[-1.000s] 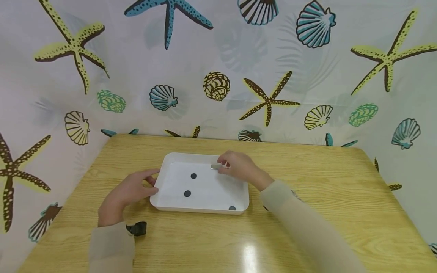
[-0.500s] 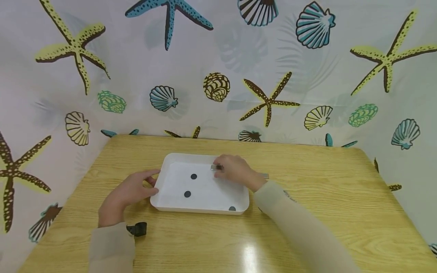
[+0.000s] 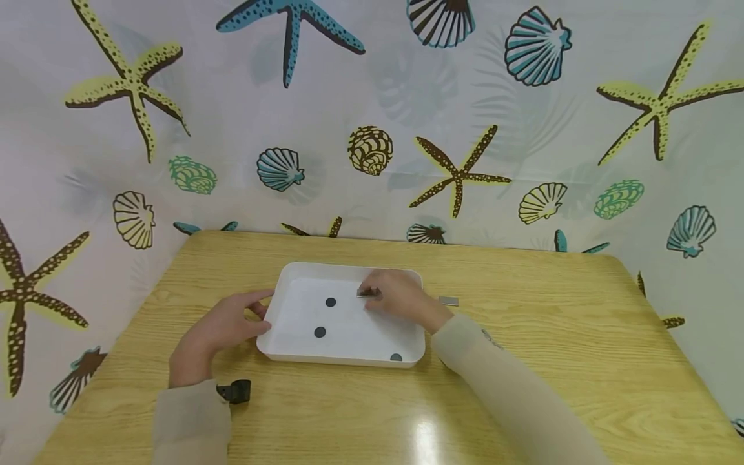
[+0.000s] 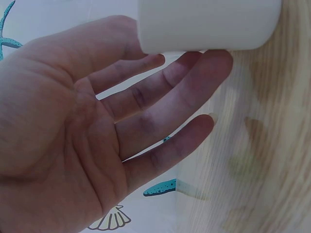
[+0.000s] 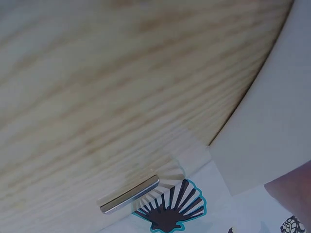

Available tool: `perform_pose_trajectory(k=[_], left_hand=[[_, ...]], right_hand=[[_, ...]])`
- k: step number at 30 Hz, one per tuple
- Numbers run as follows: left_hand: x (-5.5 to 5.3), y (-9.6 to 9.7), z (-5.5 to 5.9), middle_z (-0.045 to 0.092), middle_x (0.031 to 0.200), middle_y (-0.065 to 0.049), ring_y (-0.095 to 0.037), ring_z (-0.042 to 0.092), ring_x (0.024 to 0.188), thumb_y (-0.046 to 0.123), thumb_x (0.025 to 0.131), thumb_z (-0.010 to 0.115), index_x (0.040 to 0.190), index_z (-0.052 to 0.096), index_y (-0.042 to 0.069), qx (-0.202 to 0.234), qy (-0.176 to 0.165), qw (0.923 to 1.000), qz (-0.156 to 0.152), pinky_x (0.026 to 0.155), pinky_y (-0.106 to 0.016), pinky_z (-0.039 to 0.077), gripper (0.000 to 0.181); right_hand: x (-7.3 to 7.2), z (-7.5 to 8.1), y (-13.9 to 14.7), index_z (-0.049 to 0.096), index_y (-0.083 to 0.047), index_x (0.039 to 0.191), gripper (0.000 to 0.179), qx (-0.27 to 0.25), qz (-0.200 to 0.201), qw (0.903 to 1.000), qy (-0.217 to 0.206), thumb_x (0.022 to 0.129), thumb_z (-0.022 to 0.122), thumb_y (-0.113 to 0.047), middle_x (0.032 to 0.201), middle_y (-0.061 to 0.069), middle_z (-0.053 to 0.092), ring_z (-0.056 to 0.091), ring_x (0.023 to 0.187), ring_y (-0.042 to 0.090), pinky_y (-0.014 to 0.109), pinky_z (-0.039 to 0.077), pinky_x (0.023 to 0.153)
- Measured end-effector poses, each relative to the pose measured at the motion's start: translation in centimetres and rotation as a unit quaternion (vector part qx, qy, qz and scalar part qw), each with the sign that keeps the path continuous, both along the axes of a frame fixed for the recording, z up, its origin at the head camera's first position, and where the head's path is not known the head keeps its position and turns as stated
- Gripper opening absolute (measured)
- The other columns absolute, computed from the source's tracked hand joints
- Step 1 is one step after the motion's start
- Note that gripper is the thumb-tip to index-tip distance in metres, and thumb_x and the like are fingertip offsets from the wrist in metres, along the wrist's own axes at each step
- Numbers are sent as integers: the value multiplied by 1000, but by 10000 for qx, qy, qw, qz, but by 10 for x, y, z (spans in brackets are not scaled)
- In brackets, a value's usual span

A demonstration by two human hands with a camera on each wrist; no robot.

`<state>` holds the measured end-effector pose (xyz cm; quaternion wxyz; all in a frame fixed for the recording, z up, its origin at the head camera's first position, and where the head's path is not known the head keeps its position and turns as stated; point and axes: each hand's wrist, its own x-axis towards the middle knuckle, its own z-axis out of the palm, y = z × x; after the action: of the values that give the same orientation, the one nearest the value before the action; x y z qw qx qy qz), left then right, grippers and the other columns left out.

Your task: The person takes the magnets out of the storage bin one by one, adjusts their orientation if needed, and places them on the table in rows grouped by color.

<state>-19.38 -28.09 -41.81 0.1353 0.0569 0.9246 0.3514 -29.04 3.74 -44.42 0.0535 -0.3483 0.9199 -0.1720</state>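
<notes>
In the head view, a shallow white tray point(image 3: 349, 358) lies on the wooden table. My left hand point(image 3: 228, 321) is at its left end, fingers and thumb spread and touching the wall. The left wrist view shows that hand point(image 4: 112, 111) with fairly straight fingertips against the white tray point(image 4: 209, 26). Over the tray's right part, my right hand point(image 3: 398, 297) pinches a small flat silver bar point(image 3: 366, 294); the fingers cover part of it. Several dark round discs are on the tray floor, among them a disc point(image 3: 330, 302), a lower disc point(image 3: 320, 332) and a corner disc point(image 3: 396, 357).
A second silver bar point(image 3: 449, 301) lies on the table right of the tray, seen also as a metal bar point(image 5: 130, 195) in the right wrist view. A black strap point(image 3: 234, 391) sits at the left cuff. A shell-patterned curtain point(image 3: 325, 129) hangs behind the table.
My right hand has closed around the silver bar and shifted slightly left and toward me with it. The second bar beside the tray has come into sight. The left hand stays put.
</notes>
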Motion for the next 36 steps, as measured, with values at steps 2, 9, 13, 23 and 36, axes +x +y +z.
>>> perform_pose_trajectory(k=[2, 9, 13, 23, 36], left_hand=[[0, 0, 0, 62, 120, -24, -21, 53, 84, 11, 96, 69, 156, 40, -2, -18, -14, 10000, 7, 69, -31, 44, 68], [0, -1, 1, 62, 119, -24, -23, 54, 87, 12, 96, 70, 155, 40, -2, -60, 6, 10000, -22, 71, -33, 44, 69], [0, 0, 1, 62, 119, -24, -22, 54, 87, 11, 95, 70, 155, 40, -3, -41, -12, 10000, -19, 71, -33, 45, 68], [-1, 0, 0, 62, 120, -24, -23, 53, 87, 11, 95, 70, 155, 40, -2, 0, -58, 10000, 34, 71, -33, 44, 69], [0, -1, 0, 63, 119, -24, -24, 55, 89, 12, 95, 71, 155, 40, -3, -40, 1, 10000, -27, 71, -32, 44, 69]], right_hand=[[3, 0, 1, 77, -11, 118, 26, -16, 128, 9999, 18, 93, 77, -18, 117, 2, 75, 67, 101, 17, 33, 54, 93], [16, 2, 4, 76, -11, 121, 28, -222, 303, 9984, -417, 93, 77, -16, 119, 2, 75, 68, 103, 17, 33, 53, 94], [20, 1, 6, 76, -13, 121, 28, -287, 287, 9973, -620, 93, 77, -17, 121, 0, 75, 69, 105, 17, 35, 52, 96], [23, 0, 9, 73, -11, 125, 37, -17, -301, 9990, -333, 92, 79, -27, 122, 3, 68, 59, 101, 17, 36, 49, 94], [19, -3, 6, 79, -11, 104, 21, -215, -681, 9960, -533, 90, 81, -27, 100, -1, 67, 54, 87, 13, 28, 47, 82]])
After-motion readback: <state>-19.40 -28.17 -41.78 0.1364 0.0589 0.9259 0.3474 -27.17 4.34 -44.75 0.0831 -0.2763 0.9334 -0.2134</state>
